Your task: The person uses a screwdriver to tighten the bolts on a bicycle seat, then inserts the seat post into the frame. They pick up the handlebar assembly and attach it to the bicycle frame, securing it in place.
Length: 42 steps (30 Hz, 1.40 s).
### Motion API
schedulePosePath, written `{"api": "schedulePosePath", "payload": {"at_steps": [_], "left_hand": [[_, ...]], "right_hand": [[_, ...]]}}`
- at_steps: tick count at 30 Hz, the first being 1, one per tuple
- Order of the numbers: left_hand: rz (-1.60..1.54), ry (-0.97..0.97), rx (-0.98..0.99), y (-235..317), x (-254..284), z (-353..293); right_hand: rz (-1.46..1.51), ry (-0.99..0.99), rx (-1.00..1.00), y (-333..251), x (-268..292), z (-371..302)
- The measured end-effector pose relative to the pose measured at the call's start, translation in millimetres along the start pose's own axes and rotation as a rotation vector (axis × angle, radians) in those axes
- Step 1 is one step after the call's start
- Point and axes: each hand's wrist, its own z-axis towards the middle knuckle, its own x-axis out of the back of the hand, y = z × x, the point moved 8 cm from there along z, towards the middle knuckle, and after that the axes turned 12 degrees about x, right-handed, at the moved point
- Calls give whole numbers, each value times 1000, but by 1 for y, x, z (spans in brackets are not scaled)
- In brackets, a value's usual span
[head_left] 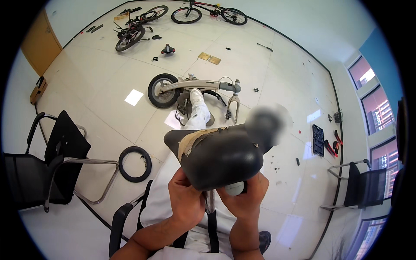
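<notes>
A black bicycle saddle (pixel 223 158) fills the middle of the view, held up above my lap. Its cover is torn along one side and tan lining shows. Under its near left edge my left hand (pixel 185 197) is closed on it. My right hand (pixel 247 196) is closed under the right side, against a grey round-ended piece (pixel 235 188); whether that is part of the saddle I cannot tell. Between the hands a metal seat post (pixel 210 201) points down. The fingertips are hidden beneath the saddle, and a blurred patch covers its far right end.
Beyond my outstretched leg lies a bicycle frame (pixel 203 84) with one wheel. A loose tyre (pixel 135 164) and a black chair (pixel 65 160) are at left. At right are an open tool case (pixel 318 140) and another chair (pixel 366 184). More bicycles (pixel 208 12) lie along the far wall.
</notes>
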Motion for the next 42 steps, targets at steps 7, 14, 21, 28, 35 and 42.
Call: {"api": "schedulePosePath", "payload": {"at_steps": [7, 14, 21, 28, 35, 42], "left_hand": [[-46, -70, 87, -15, 4, 4], [-25, -135, 182, -21, -5, 2], [-123, -121, 153, -16, -6, 0], [-121, -116, 154, -16, -5, 0], [-132, -112, 188, -17, -5, 1], [-144, -118, 194, -19, -3, 2]], "right_hand": [[-39, 22, 30, -3, 3, -3], [41, 86, -26, 10, 0, -13], [98, 116, -42, 9, 3, -11], [135, 106, -93, 13, 5, -13], [142, 84, -43, 10, 2, -15], [138, 97, -53, 12, 1, -16]]}}
